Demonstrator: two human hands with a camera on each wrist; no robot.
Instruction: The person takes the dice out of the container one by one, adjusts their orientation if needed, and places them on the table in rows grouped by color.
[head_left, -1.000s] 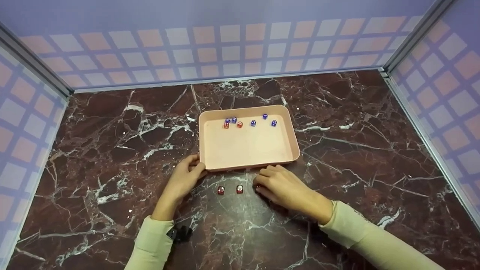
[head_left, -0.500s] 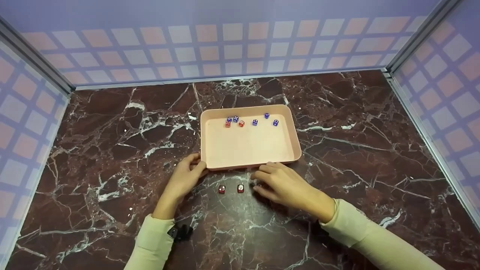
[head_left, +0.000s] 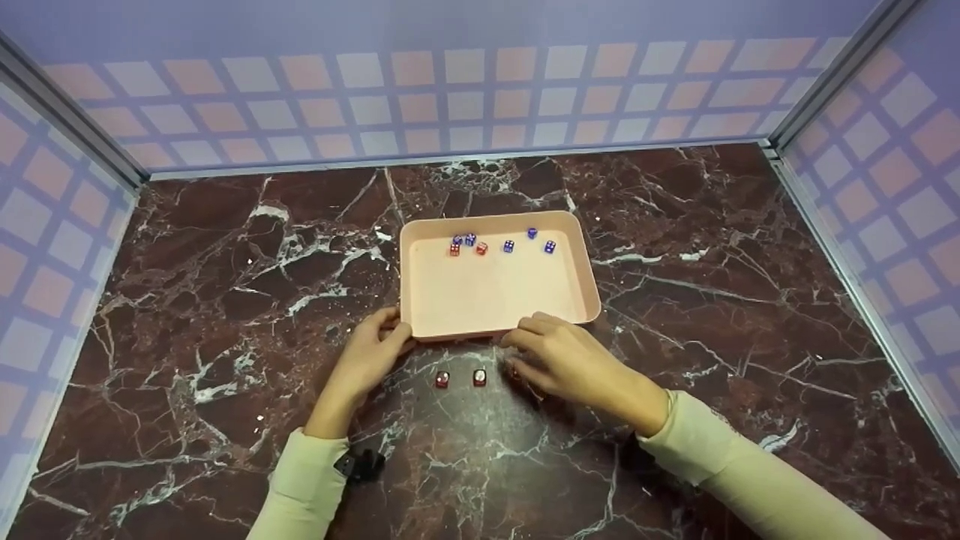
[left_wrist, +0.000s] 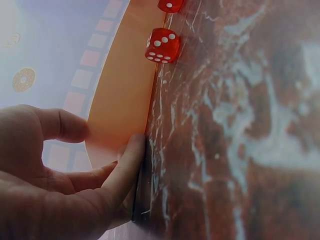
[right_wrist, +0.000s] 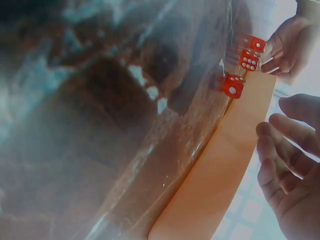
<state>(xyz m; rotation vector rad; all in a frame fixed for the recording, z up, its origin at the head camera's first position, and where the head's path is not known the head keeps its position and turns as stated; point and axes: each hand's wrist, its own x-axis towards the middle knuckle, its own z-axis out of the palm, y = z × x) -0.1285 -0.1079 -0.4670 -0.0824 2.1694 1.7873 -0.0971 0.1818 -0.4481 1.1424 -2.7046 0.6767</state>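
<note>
In the head view, my left hand (head_left: 370,356) holds the near left corner of a shallow peach tray (head_left: 495,300). The left wrist view has the thumb on the tray's rim and other fingers along its wall. Two red dice (head_left: 480,377) lie on the table before the tray. The right wrist view reveals a third red die (right_wrist: 233,86) in line with them, mostly covered by my right hand in the head view. Loosely bent and spread, the fingers of my right hand (head_left: 566,364) hover by the tray's near rim and hold nothing.
Inside the tray, along its far side, lie several blue dice (head_left: 508,246) and two red dice, one of them a red die (head_left: 481,248). A dark marbled table (head_left: 225,337) carries everything. Checked panels (head_left: 465,97) wall in the back and sides.
My right hand has moved slightly up and toward the tray's near rim, its fingers coming away from the table where the third red die stands. The left hand stays at the corner.
</note>
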